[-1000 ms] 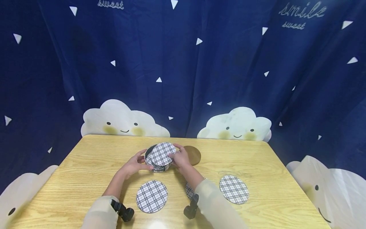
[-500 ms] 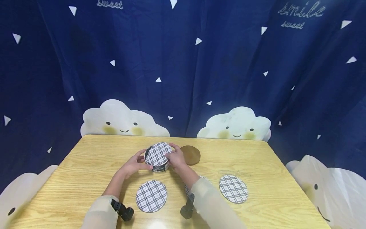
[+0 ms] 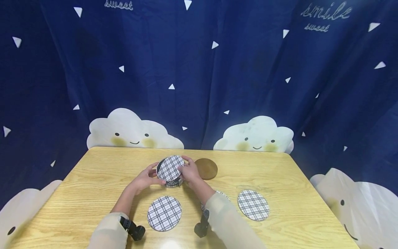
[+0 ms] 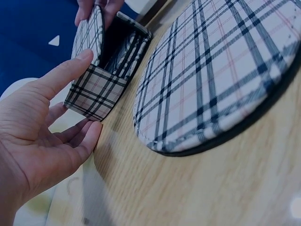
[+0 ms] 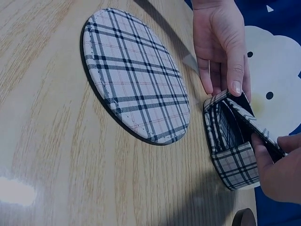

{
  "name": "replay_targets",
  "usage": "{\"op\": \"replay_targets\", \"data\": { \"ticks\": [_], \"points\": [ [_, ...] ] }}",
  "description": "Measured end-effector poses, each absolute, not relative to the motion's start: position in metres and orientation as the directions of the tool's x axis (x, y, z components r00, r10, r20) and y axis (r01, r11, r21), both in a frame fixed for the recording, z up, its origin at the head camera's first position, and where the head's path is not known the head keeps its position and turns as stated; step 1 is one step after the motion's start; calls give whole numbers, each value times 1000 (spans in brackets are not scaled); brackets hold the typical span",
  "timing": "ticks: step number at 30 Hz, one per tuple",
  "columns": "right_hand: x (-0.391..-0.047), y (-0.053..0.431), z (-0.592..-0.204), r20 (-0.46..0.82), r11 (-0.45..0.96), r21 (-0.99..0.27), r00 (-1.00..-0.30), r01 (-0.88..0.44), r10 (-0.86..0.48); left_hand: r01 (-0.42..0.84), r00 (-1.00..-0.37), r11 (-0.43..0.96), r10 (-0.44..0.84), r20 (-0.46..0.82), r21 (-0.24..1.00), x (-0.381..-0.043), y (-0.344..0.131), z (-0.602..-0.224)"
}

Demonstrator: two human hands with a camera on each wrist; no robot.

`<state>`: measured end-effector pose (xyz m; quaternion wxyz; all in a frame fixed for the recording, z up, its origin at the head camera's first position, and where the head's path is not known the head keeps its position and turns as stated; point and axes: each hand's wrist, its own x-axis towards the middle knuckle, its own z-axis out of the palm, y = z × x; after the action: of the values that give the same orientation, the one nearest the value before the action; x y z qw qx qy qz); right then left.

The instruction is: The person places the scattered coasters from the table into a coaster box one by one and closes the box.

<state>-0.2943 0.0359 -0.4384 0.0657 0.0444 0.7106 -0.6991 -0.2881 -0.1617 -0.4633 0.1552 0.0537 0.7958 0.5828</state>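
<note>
A round plaid coaster [image 3: 170, 167] tilts over a matching plaid coaster holder [image 3: 174, 183] towards the back of the table. My right hand [image 3: 190, 172] pinches this coaster by its right edge. On the holder's left side my left hand [image 3: 146, 178] grips the wall, its thumb at the rim. The left wrist view shows the holder's wall [image 4: 96, 92] close to the left thumb. Other coasters stand in layers inside the holder [image 5: 237, 165] in the right wrist view, and the held coaster's lower edge is within its opening.
One plaid coaster [image 3: 164, 213] lies in front of the holder, another [image 3: 254, 205] to the right. A third coaster [image 3: 222, 195] is partly hidden under the right forearm. A brown disc [image 3: 206, 168] lies right of the holder on the wooden table [image 3: 109, 166].
My right hand has carried the coaster leftwards, from the holder's right side to over its opening. The left hand has stayed at the holder's side.
</note>
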Motion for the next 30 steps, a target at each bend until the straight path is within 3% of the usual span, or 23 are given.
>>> {"op": "replay_targets", "data": {
  "ticks": [30],
  "points": [
    [-298, 32, -436, -201, 78, -976, -979, 204, 40, -101, -947, 319, 260, -189, 942, -288, -162, -463]
  ]
}}
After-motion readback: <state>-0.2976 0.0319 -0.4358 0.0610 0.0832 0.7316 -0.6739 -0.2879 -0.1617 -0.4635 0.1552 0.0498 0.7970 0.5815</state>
